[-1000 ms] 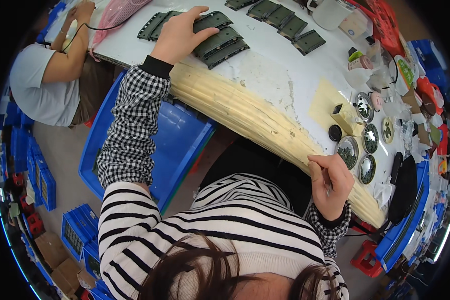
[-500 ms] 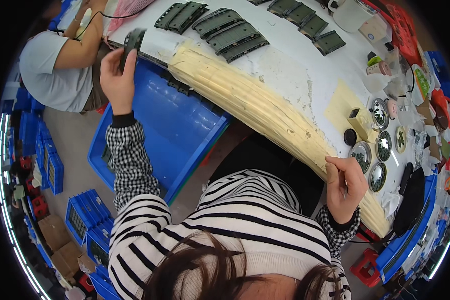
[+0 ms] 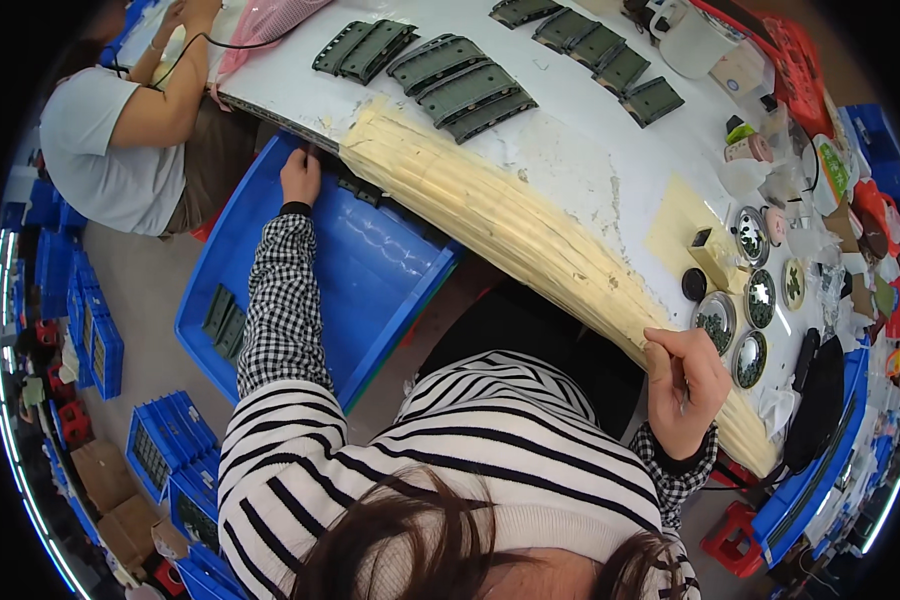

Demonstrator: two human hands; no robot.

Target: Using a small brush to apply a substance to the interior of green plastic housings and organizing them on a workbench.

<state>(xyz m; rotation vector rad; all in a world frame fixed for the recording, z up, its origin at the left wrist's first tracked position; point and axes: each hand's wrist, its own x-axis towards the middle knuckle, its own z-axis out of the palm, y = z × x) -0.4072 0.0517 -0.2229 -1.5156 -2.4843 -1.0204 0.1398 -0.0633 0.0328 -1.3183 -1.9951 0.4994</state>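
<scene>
My left hand [image 3: 300, 178] is down inside a large blue bin [image 3: 380, 275], by its far wall under the table edge. Its fingers are curled and partly hidden, so what they hold does not show. Dark green curved plates [image 3: 225, 320] lie in the bin left of my forearm, and more dark pieces [image 3: 362, 190] lie to the right of the hand. My right hand [image 3: 688, 385] is at the yellow padded table edge [image 3: 510, 215], thumb and forefinger brought together; anything between them is too small to name. Rows of green curved plates [image 3: 460, 85] lie on the white table.
Round dishes of small dark pieces [image 3: 750, 358] stand at the table's right, near a small yellow box [image 3: 718, 255] and a black lid [image 3: 694, 284]. A pitcher [image 3: 688, 35] is farther back. Another person [image 3: 110, 140] sits at far left. Blue crates [image 3: 170, 435] stand on the floor.
My left hand went from above the bin, holding a green curved plate, down into the bin; that plate no longer shows in it. My right hand has barely moved.
</scene>
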